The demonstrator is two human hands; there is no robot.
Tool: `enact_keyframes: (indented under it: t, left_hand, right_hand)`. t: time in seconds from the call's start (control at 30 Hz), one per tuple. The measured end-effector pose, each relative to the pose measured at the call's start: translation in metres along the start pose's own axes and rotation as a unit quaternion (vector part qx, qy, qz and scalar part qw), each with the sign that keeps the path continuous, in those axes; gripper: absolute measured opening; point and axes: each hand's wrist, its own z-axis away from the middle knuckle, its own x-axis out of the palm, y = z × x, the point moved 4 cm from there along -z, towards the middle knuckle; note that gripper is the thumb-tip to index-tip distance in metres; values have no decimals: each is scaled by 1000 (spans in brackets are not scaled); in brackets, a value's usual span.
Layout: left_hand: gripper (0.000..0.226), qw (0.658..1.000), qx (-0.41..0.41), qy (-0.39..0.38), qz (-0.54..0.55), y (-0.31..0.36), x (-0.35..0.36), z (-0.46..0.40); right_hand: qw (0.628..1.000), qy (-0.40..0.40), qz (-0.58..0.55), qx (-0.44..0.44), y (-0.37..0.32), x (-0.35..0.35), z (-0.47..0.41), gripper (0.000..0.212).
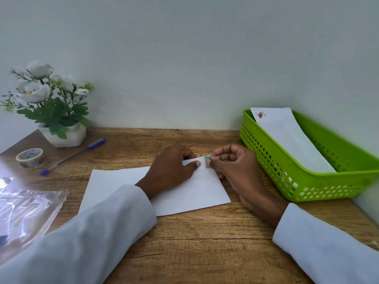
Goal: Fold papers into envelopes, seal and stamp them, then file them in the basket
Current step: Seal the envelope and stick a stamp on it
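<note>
Your two arms come into the head view from the lower edge, both in long, loose sleeves of pale, white-looking cloth. The left sleeve (pixel 86 232) fills the 7 o'clock corner, softly creased, its cuff wide. The right sleeve (pixel 328 242) enters from 4 o'clock and ends in a plain, unbuttoned-looking cuff. Your left hand (pixel 172 169) and right hand (pixel 235 167) are bare beyond the cuffs.

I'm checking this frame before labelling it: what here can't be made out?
All in the head view:
- Stamp: design too small, half covered by the right hand.
- Envelope on the table: its middle is hidden under the left hand and sleeve.
- Envelope in the basket: printed mark too small to read.
- Plastic bag: cut off at the left edge, glare hides its contents.
</note>
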Motion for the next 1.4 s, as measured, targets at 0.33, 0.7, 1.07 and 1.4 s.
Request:
enact_keyframes:
  t: [0.33, 0.7, 1.07, 1.4]
  left_hand:
    - [15, 1000, -5, -1, -14, 5, 0, 1]
    - [10, 1000, 21, -5, -2, 8, -2, 2]
    - [12, 999, 29, -9, -26, 7, 0, 0]
    - [17, 999, 31, -15, -16, 6, -1, 1]
  right_hand:
    - [997, -47, -13, 60, 3, 1, -8, 32]
    - [999, -42, 28, 18, 3, 2, -7, 35]
    - [992, -31, 115, -49, 4, 3, -8, 40]
    - [990, -39, 135, -34, 7, 1, -9, 37]
